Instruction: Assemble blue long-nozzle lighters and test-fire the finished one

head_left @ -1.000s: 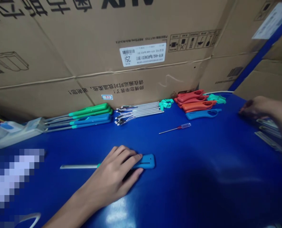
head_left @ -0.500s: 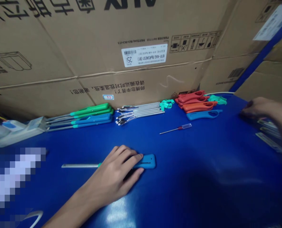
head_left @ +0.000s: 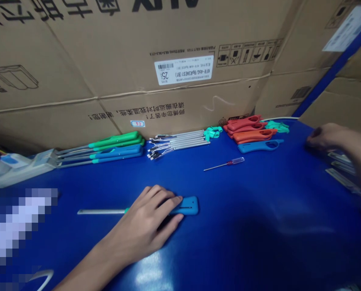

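Observation:
My left hand [head_left: 156, 218] is closed over the handle of a blue long-neck lighter [head_left: 190, 205] lying flat on the blue table. Its silver rod points left, past a green collar, and my palm covers the middle of the handle. At the far right my right hand [head_left: 330, 136] is low at the table's edge, fingers curled downward. Whatever its fingertips grip is dark and hidden. Beneath that wrist lie several thin, pale strips [head_left: 342, 181], partly covered by the forearm.
Along the cardboard box [head_left: 113, 64] at the back lie assembled lighters [head_left: 116, 145], silver rods with wires [head_left: 186, 142], green collars [head_left: 213, 132], red and orange handle shells [head_left: 244, 123] and a blue shell [head_left: 259, 146]. A screwdriver [head_left: 236, 161] lies before them; a power strip [head_left: 31, 167] is left.
Almost nothing differs. The view has shifted very slightly; my left hand stays on the blue lighter and my right hand remains at the right edge.

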The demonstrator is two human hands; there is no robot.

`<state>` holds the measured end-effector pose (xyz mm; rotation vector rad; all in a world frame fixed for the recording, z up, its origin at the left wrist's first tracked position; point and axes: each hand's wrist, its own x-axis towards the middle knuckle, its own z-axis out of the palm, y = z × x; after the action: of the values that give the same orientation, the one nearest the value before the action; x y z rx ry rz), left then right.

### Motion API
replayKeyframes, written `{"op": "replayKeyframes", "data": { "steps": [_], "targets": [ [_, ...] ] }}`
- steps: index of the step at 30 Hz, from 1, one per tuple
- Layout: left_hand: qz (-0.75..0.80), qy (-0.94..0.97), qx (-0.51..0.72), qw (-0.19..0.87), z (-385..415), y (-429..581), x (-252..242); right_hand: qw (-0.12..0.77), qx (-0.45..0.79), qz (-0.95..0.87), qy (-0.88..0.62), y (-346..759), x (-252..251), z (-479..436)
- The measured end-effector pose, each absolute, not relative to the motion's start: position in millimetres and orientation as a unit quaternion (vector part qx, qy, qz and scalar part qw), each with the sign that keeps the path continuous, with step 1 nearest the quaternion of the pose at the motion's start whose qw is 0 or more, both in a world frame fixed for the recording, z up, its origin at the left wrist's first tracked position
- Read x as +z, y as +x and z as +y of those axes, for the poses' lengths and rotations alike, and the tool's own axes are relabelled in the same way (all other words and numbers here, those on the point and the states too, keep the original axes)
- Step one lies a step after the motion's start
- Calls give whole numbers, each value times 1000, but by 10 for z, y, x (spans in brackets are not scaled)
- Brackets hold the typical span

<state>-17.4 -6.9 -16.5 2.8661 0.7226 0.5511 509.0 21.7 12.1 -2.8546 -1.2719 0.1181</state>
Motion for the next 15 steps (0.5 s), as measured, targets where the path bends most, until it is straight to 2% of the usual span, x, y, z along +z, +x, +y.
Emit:
{"op": "replayKeyframes", "data": {
  "steps": [5, 15],
  "targets": [
    [239, 952, 181, 62, -65, -172, -162, -66, 126, -326, -935, 5025, 177, 217],
    [241, 953, 179, 39, -37, -194, -206, -28, 181, -313, -932, 5019, 230, 121]
  ]
}}
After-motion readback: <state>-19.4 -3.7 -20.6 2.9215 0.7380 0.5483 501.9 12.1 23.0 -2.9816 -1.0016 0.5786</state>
